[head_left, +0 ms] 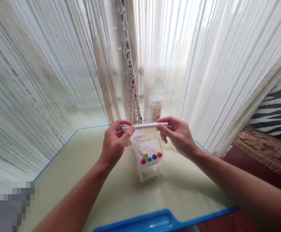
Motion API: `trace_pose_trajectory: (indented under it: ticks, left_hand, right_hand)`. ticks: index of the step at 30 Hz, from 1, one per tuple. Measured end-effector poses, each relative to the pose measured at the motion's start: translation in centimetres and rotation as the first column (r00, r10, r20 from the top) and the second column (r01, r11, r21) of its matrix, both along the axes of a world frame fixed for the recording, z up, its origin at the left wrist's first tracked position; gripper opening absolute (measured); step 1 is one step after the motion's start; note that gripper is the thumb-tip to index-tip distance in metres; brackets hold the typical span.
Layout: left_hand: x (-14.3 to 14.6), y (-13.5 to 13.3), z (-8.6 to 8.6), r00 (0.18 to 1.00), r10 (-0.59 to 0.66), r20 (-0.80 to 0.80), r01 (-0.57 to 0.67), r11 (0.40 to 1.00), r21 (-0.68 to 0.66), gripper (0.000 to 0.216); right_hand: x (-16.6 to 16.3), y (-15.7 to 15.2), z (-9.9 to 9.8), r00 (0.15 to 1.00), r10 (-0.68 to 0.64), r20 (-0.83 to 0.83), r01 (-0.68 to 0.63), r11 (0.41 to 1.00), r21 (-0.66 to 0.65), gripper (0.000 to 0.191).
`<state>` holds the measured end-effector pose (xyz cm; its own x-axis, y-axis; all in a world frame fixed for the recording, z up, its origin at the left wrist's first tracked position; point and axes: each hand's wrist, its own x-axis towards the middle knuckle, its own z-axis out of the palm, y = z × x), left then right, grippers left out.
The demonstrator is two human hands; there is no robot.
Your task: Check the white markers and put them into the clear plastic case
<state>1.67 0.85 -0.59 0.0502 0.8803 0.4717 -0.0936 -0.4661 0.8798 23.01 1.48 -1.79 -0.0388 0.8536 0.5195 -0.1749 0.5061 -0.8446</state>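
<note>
Between both hands a white marker (145, 126) with dark blue ends is held level above the table. My left hand (115, 138) pinches its left end between thumb and fingers. At the other end, my right hand (176, 133) grips it the same way. Just below lies a clear plastic marker case (144, 174), tilted towards me. Several markers (149, 158) lie in it, their round ends pink, yellow, teal, purple and orange. Part of the case is hidden behind the hands and the held marker.
A second clear case (156, 109) with markers stands upright at the table's far edge. The pale green table (70, 167) has a blue rim with a molded tray (140, 222) in front. String curtains (58, 64) hang behind; a patterned fringed cloth (268, 151) is at right.
</note>
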Motion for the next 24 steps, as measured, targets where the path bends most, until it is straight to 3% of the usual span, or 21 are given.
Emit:
trace_pose_trajectory:
  ticks: [6,14,24]
  left_hand:
    - [0.15,0.15,0.12,0.991,-0.012,0.134,0.024,0.996,-0.090,0.025]
    - [0.07,0.06,0.41,0.976,-0.028,0.214,0.051,0.993,-0.102,0.027]
    - [0.06,0.08,0.07,0.998,0.022,0.054,-0.019,0.998,-0.058,0.017]
  right_hand:
    - [-0.06,0.13,0.07,0.998,0.021,-0.058,-0.022,1.000,-0.017,0.027]
    - [0.15,-0.16,0.41,0.991,0.045,-0.129,-0.056,0.995,-0.083,0.027]
    - [-0.16,0.38,-0.07,0.998,0.001,-0.067,-0.003,1.000,-0.027,0.026]
